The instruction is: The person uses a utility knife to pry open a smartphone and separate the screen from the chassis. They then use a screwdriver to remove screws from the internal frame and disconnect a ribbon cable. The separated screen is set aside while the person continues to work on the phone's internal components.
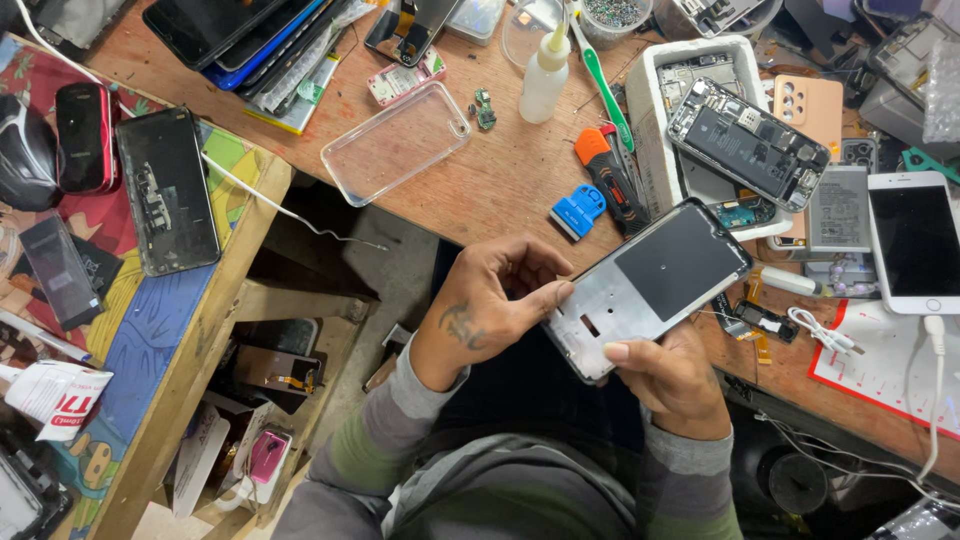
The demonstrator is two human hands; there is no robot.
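Note:
Both my hands hold a silver phone frame (645, 290) with a dark grey square pad on its upper half, tilted over the front edge of the wooden workbench (500, 185). My left hand (490, 300) pinches the frame's left edge with thumb and fingers. My right hand (665, 375) grips its lower corner from below, thumb on the edge. An opened phone (748, 143) with exposed circuitry lies on a white foam tray (655, 100) just beyond the frame.
A blue scraper (578, 211), an orange-handled tool (610, 180), a white squeeze bottle (546, 75), a clear phone case (396, 142) and a green toothbrush (604, 85) lie on the bench. A white phone (915, 240) sits at right. Dark phone screens (167, 190) rest on a side table at left.

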